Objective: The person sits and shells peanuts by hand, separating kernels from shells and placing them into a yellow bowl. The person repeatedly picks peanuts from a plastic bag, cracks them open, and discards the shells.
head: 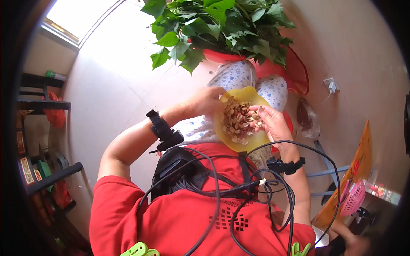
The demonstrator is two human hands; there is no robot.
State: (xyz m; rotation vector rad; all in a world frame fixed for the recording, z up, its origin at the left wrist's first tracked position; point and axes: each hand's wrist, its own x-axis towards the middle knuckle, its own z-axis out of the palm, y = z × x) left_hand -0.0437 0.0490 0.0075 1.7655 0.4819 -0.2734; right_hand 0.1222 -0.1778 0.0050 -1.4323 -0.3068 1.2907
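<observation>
A yellow plastic bowl (245,92) rests on my lap, holding peanut shells (238,120) and some reddish peanut kernels among them. At the bowl's left rim is my left hand (208,100), its fingertips hidden behind the rim and blurred, so its grasp is unclear. My right hand (270,121) is over the right side of the bowl, with pale peanut shells (255,116) held between thumb and fingers. Both wrists wear black straps with small devices.
Leafy green stems (221,28) lie over a red plastic basket (299,70) beyond my knees. Black cables cross my chest. Dark shelves (48,104) stand at left. At right are a wooden table (355,166), a pink basket (353,198) and part of another person's arm (344,230).
</observation>
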